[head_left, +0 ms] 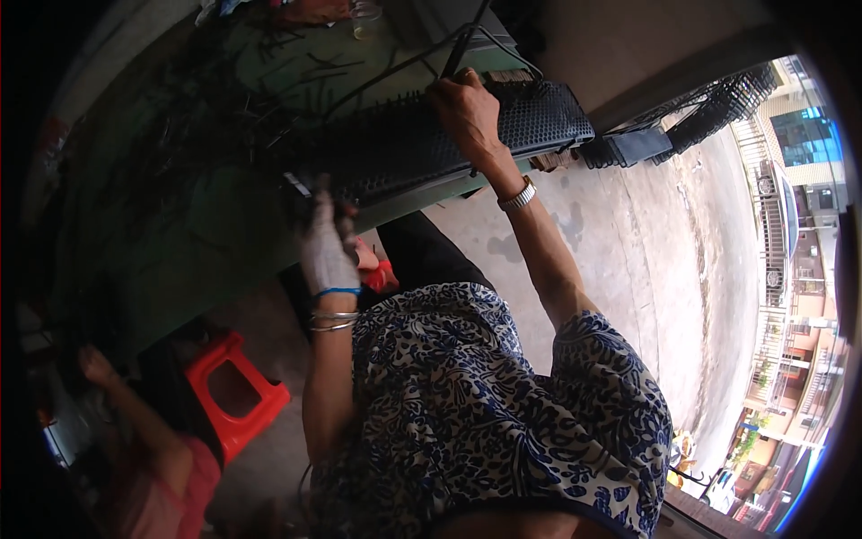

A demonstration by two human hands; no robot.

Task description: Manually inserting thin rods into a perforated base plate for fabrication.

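A long black perforated panel (539,117) lies along the near edge of a green table (171,256). My right hand (469,112), bare with a metal watch on the wrist, is closed over the panel round a dark rod-like handle (459,52) that sticks out past the fist. At the panel's left end is my left hand (330,238), in a whitish glove with dark fingertips and blurred by motion. Its fingers are bent, and a short pale strip (297,185) shows just beyond them. What they hold is too dark to make out.
Thin dark strips (314,72) lie scattered over the far table. A dark cable (386,74) arches above the panel. Black mesh pieces (727,99) are stacked at the right. An orange-red stool (235,395) stands at the lower left, near another person's arm (148,418).
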